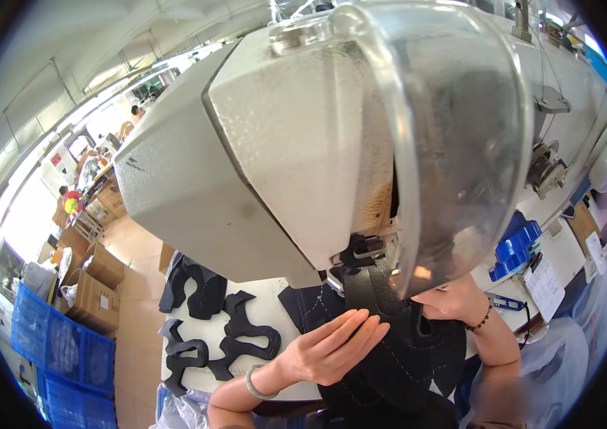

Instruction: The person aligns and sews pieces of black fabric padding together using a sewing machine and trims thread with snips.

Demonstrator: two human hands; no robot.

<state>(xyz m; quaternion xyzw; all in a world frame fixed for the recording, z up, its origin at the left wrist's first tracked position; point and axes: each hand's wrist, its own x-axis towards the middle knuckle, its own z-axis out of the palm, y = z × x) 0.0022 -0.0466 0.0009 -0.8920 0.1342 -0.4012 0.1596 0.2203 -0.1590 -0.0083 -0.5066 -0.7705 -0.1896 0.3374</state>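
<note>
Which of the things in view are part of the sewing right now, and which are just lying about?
In use:
- black fabric piece, under both hands
- left hand, flat on it
- right hand, at the needle area
- sewing machine
- clear guard

Lying about:
- black cut pieces
- blue scissors
- blue part
- cardboard boxes
- blue crates

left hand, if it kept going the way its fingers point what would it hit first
The left hand lies flat on the black fabric piece, fingers pointing up-right. It would probably first meet the sewing machine's presser foot, though depth is unclear.
</note>
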